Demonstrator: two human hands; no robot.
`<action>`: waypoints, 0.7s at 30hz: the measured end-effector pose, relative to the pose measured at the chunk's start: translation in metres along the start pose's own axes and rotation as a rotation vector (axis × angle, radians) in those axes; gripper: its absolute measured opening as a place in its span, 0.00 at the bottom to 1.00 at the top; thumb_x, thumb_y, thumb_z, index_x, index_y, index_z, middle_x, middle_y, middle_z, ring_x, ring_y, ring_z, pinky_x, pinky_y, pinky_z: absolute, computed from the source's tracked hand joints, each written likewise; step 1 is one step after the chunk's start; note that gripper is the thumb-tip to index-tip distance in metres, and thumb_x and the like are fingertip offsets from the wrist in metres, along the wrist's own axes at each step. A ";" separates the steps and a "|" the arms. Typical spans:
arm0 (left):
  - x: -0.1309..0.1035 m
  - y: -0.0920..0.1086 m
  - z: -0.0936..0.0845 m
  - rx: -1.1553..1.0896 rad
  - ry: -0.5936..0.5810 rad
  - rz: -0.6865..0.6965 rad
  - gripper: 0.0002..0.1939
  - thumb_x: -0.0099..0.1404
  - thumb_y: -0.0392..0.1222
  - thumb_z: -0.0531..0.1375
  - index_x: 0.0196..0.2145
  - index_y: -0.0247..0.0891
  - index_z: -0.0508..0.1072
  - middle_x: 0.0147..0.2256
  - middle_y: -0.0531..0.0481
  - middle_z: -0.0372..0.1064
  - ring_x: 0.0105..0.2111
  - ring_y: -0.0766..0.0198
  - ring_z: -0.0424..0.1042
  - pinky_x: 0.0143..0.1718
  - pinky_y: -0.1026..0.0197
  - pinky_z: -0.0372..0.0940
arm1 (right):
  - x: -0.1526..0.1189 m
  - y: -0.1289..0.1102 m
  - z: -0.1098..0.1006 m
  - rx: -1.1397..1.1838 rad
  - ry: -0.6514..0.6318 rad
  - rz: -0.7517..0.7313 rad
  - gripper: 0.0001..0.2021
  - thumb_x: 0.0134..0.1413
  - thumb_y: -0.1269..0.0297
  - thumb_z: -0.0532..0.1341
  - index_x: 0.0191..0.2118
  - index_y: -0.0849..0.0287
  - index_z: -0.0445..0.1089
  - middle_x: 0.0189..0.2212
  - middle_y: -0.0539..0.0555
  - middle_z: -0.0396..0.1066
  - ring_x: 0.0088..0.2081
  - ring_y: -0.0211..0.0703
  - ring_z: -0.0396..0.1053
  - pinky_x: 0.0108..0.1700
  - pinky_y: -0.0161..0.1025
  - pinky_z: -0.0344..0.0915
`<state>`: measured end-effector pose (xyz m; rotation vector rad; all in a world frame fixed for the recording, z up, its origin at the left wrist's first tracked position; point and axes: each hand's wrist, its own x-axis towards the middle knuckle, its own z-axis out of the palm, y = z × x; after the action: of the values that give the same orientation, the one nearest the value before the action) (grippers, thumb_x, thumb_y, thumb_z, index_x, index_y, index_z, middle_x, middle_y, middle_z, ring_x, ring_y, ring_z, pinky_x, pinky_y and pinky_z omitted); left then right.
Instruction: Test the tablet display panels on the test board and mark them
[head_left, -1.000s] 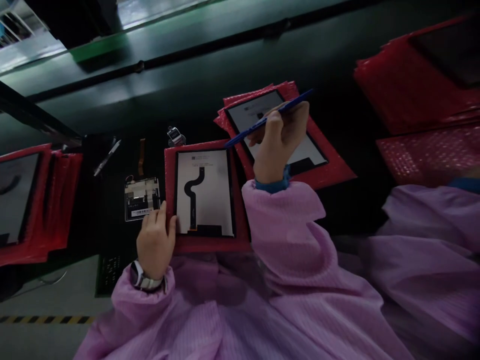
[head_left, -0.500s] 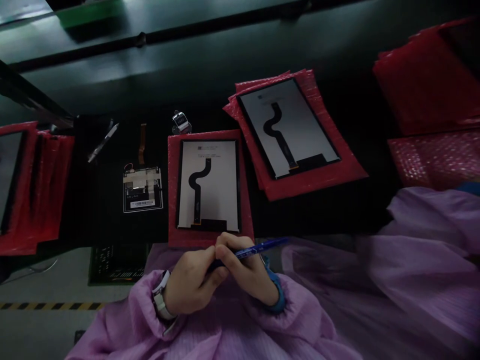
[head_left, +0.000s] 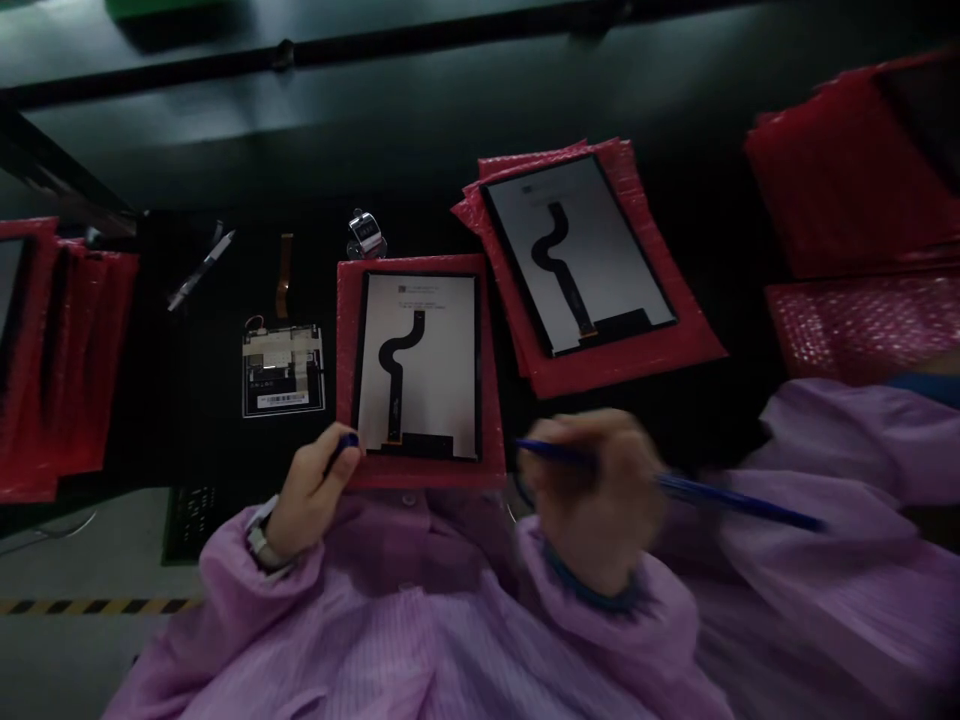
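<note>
Blurred by motion, my right hand [head_left: 604, 500] is closed around a blue pen [head_left: 739, 502], whose other end points left toward the middle. My left hand [head_left: 309, 495] pinches a small blue pen cap [head_left: 346, 441] at the lower left corner of a display panel [head_left: 442, 380]. That panel lies back side up, with a dark curved flex cable [head_left: 396, 400] on it, on top of a red bubble bag [head_left: 493, 420] at the table's front edge. Beyond my right hand, a second panel [head_left: 622, 260] rests tilted on several stacked red bags [head_left: 630, 365].
Left of the middle lie a small circuit module [head_left: 283, 390] with an orange flex cable [head_left: 284, 275] and a white pen [head_left: 201, 270]. A metal tally counter [head_left: 366, 235] stands behind the near panel. Red bags are stacked left [head_left: 86, 360] and right [head_left: 847, 180]. A person's purple sleeve [head_left: 840, 450] is at right.
My hands have come apart: the left moved left with the cap, the right moved right with the pen. The pen is now uncapped.
</note>
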<state>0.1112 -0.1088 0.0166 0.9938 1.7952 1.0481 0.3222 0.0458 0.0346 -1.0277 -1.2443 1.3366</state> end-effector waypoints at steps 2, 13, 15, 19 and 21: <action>0.019 -0.008 0.001 0.120 0.103 0.110 0.24 0.74 0.63 0.50 0.39 0.38 0.70 0.30 0.52 0.68 0.27 0.66 0.64 0.32 0.64 0.61 | -0.006 0.017 0.027 -0.013 -0.187 0.014 0.12 0.63 0.53 0.60 0.33 0.56 0.70 0.22 0.47 0.68 0.21 0.36 0.67 0.22 0.32 0.62; 0.033 -0.020 0.009 0.309 0.135 0.277 0.19 0.78 0.54 0.48 0.45 0.39 0.72 0.36 0.49 0.78 0.32 0.64 0.76 0.35 0.65 0.67 | -0.020 0.069 0.056 -0.271 -0.223 -0.073 0.16 0.62 0.63 0.60 0.25 0.56 0.55 0.17 0.42 0.57 0.18 0.29 0.55 0.23 0.29 0.54; 0.034 -0.020 0.009 0.311 0.139 0.294 0.17 0.78 0.52 0.49 0.45 0.38 0.72 0.36 0.49 0.78 0.32 0.65 0.76 0.35 0.66 0.67 | -0.020 0.068 0.056 -0.317 -0.222 -0.136 0.18 0.62 0.64 0.59 0.24 0.56 0.51 0.16 0.41 0.53 0.18 0.29 0.52 0.22 0.29 0.51; 0.035 -0.022 0.010 0.313 0.151 0.319 0.15 0.78 0.49 0.50 0.45 0.38 0.72 0.36 0.49 0.78 0.32 0.65 0.77 0.35 0.66 0.67 | -0.020 0.066 0.059 -0.387 -0.216 -0.202 0.18 0.61 0.66 0.58 0.23 0.56 0.50 0.16 0.41 0.48 0.18 0.29 0.48 0.22 0.29 0.49; 0.034 -0.021 0.009 0.312 0.152 0.327 0.14 0.78 0.48 0.51 0.45 0.38 0.72 0.36 0.49 0.78 0.33 0.65 0.77 0.36 0.66 0.67 | -0.019 0.066 0.059 -0.397 -0.225 -0.209 0.18 0.61 0.66 0.58 0.23 0.56 0.50 0.17 0.41 0.49 0.18 0.29 0.48 0.22 0.29 0.49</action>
<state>0.1026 -0.0828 -0.0147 1.4701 2.0066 1.0804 0.2590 0.0201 -0.0256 -0.9988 -1.7865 1.0877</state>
